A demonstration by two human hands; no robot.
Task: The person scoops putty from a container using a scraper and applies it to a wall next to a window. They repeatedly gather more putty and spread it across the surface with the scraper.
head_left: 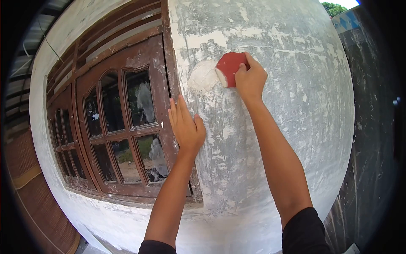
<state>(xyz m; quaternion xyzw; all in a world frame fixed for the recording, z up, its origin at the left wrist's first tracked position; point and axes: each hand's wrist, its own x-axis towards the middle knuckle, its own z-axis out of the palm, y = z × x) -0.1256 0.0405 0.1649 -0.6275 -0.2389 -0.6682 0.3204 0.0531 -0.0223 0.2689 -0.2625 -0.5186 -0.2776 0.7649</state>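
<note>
Red, flat and many-sided, the plastic-looking scraper (231,67) stood at the face of the grey, white-mottled plaster wall (296,110), immediately right of a cream-white, roundish patch of paste (203,76). From my remote seat I had only the head view, and in it the bare right hand (252,80) had a firm grip on the scraper's right side, the thumb laid on its near face. Pale paste coated the scraper's lower left edge, the edge turned toward the patch; whether it touched the patch or merely bordered it, I could not tell. The left hand (186,130) grasped nothing: its grip was released, the fingers extended upward and the palm turned to the surface where the wall met the brown, worn wooden window frame (166,51). I took that hand for a brace. The step in hand, I judged, was spreading and smoothing the paste, with the patch ridged and uneven enough to want more work. To my mind the next move called for a low blade angle, even pressure across the loaded edge and a stroke over the patch, with care not to smear the nearby frame.
</note>
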